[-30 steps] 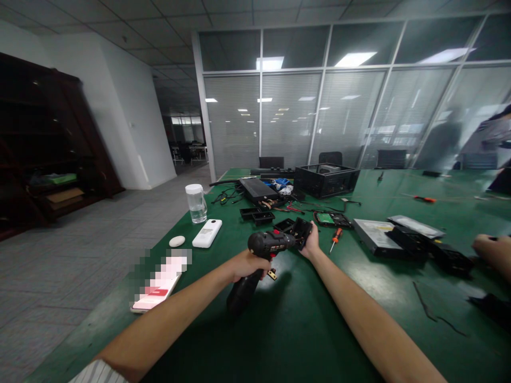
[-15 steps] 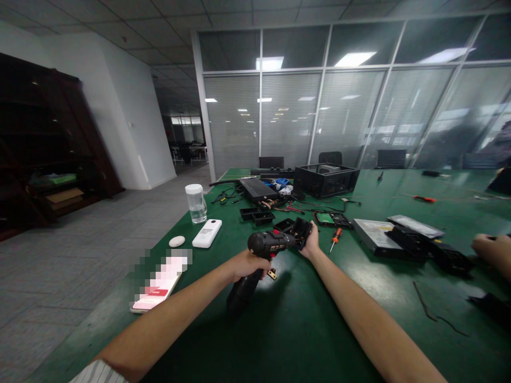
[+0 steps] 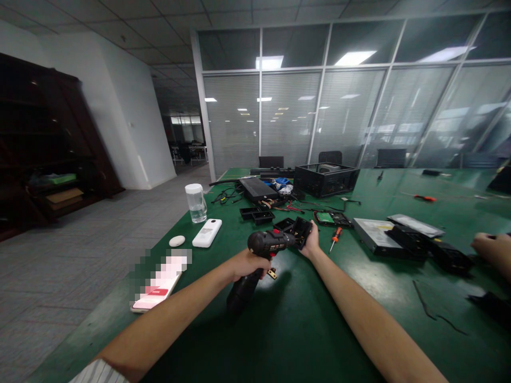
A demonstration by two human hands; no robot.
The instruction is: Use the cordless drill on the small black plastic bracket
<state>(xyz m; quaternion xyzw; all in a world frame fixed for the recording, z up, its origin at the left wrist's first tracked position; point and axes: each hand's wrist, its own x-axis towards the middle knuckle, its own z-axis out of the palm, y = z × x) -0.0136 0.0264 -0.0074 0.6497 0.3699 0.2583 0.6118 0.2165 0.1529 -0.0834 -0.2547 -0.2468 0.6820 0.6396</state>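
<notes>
My left hand is wrapped round the grip of a black cordless screwdriver with red trim, held above the green table. Its nose points right into a small black plastic part. My right hand grips that part from the right and holds it upright against the tool's tip. Both forearms reach forward from the bottom of the view.
A phone, a white remote, a white oval object and a water jar lie at left. Black trays, an open black case, a small orange screwdriver and flat drives sit behind. Another person's hand rests at right.
My hands and the tool have stayed in place. A blurred figure behind the glass at far right has moved out of view.
</notes>
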